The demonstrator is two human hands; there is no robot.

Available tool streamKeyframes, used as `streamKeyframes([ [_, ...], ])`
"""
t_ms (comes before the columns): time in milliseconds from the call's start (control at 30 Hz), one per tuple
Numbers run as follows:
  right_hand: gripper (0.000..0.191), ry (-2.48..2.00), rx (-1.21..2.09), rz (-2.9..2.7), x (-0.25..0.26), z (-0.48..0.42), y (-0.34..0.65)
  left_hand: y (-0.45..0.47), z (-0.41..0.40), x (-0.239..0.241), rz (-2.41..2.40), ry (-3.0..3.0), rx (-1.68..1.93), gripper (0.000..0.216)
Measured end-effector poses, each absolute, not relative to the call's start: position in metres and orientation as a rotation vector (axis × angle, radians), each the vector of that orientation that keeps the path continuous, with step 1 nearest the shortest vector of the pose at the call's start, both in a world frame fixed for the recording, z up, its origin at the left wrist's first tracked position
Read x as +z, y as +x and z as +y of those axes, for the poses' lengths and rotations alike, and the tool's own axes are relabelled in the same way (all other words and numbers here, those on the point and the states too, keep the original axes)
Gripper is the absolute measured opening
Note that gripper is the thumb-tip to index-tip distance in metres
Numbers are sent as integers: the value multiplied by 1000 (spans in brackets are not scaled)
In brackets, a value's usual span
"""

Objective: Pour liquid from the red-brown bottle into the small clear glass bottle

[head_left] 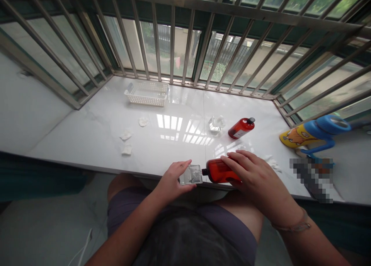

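Near the counter's front edge, my left hand [176, 178] is closed around a small clear glass container [194, 174], thumb on the near side and fingers on the far side. My right hand [248, 171] grips a red-brown bottle [219, 170] that lies tilted on its side. The bottle's black neck points left, close to the rim of the glass container; whether they touch I cannot tell. Whether liquid is flowing is too small to make out. Farther back stand a second red-brown bottle [240, 129] with a black cap and another clear glass container [216, 124].
A white perforated basket [147, 95] stands by the barred window. Several crumpled white pieces [126, 149] lie on the left of the white counter [95, 138]. At the right are a yellow and blue flask [311, 132], a crumpled white piece [273, 163] and a blurred-out object [311, 181].
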State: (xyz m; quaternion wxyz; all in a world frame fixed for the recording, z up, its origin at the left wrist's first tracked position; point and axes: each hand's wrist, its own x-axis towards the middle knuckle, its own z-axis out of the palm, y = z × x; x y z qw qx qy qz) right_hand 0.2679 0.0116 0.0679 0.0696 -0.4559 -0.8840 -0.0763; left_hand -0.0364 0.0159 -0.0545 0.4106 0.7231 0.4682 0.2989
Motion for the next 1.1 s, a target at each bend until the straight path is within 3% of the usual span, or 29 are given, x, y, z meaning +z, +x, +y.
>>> streamKeyframes([
  [767, 59, -1353, -309, -2697, 77, 11, 262, -37, 16, -53, 1182, 1813, 739, 88],
  [1100, 65, -1365, -257, -2687, 65, 11, 265, -37, 15, -54, 1186, 1816, 737, 89],
])
